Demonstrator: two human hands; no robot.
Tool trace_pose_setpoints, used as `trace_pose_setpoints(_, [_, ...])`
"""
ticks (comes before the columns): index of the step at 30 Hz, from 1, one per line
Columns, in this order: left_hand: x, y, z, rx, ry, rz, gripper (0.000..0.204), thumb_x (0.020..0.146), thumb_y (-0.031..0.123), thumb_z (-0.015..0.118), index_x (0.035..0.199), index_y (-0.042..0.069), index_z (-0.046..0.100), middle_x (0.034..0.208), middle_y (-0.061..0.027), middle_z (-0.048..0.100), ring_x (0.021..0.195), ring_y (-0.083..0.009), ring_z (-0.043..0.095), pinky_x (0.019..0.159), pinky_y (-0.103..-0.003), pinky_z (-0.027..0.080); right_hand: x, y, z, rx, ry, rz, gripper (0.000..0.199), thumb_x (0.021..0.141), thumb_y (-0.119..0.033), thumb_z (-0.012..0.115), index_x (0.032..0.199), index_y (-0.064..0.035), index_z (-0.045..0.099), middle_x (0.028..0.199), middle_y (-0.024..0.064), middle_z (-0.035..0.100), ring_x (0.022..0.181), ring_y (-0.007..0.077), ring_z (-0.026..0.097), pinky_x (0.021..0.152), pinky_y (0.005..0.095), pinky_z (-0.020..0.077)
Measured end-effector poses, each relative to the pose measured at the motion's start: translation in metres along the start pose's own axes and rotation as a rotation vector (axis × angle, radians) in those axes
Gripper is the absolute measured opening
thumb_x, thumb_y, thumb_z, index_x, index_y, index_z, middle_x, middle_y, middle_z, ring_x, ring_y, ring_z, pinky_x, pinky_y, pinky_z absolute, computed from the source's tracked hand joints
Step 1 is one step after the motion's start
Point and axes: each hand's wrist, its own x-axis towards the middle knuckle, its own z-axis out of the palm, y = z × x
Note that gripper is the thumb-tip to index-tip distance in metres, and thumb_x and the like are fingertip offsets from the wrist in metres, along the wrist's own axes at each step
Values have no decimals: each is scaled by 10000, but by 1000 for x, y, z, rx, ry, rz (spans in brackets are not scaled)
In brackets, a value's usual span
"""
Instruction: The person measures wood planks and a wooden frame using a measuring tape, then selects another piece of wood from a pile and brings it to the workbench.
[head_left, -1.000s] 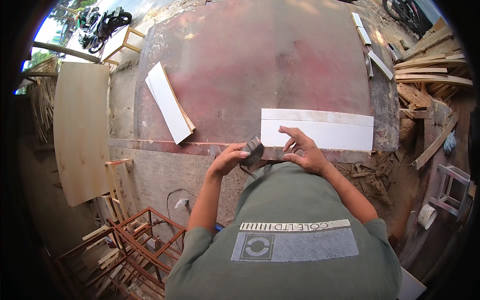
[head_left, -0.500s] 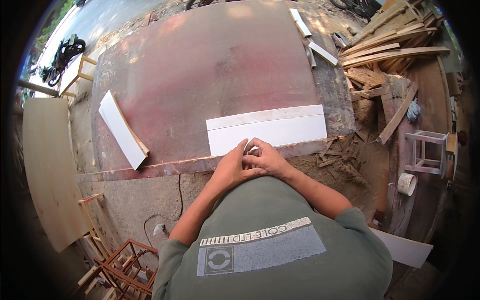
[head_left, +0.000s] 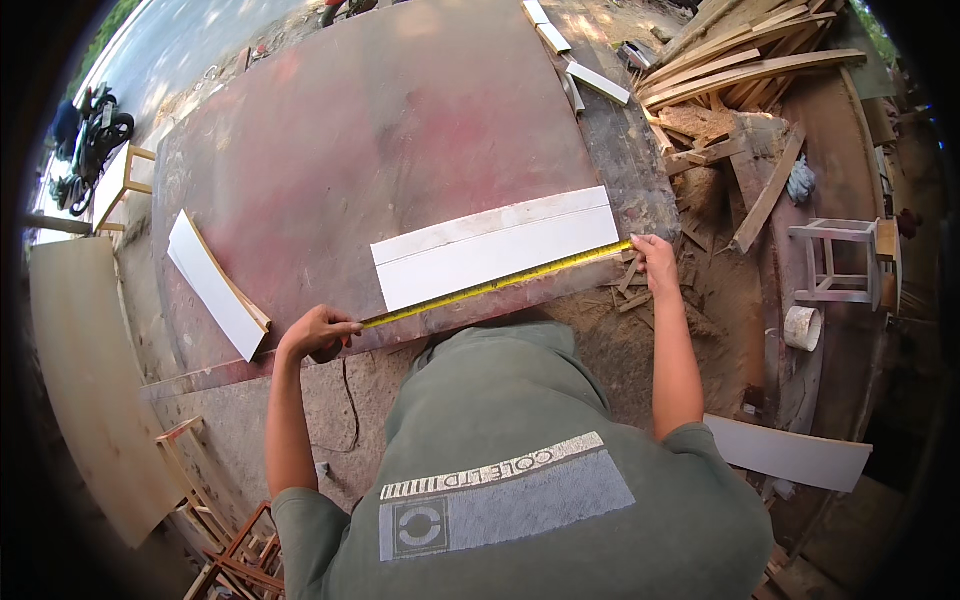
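Note:
A yellow tape measure is pulled out along the near edge of a white board, which lies on the reddish worktable. My left hand is closed around the tape's case end, left of the board; a bit of red shows under the fingers and most of the case is hidden. Beyond the board's right end, my right hand pinches the other end of the blade. The blade runs nearly straight between both hands, close to the table's front edge. A thin line crosses the white board lengthwise near its far side.
White strips lie at the table's left, and short white pieces at its far right. A wood scrap pile stands beyond. To the right are a small stool frame and a tape roll. A plywood sheet leans left.
My hands were together at the board's near edge. They have moved apart, left and right, and the yellow tape is now drawn out between them. The whole view has shifted slightly.

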Motion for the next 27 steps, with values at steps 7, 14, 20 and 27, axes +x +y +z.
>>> trace_pose_setpoints(7, [25,3,-6,146,98,-29,485,926,500,739,787,36,772,631,-35,635,598,-147,580,583,-356,481,33,56,17,-299,167,-326,229,978,-182,701,1010,44,720,834,23,651,704,106,542,595,303,429])
trace_pose_setpoints(14, [29,-19,-6,253,85,-45,477,918,506,736,832,40,789,696,-95,680,656,-206,631,621,-383,498,19,42,28,-298,98,-293,236,970,-165,700,979,71,701,885,33,626,844,137,532,797,328,447])
trace_pose_setpoints(20, [30,-25,-4,239,80,-82,464,912,510,739,861,53,806,772,-104,727,696,-220,661,647,-393,521,16,40,32,-310,100,-348,221,979,-149,693,959,71,694,861,18,618,821,122,511,780,320,444])
trace_pose_setpoints(27, [38,-26,-4,281,58,-100,469,900,526,743,881,62,809,787,-109,734,740,-235,686,682,-403,536,25,46,24,-361,109,-361,230,987,-170,694,988,59,719,882,34,677,817,120,565,761,306,468])
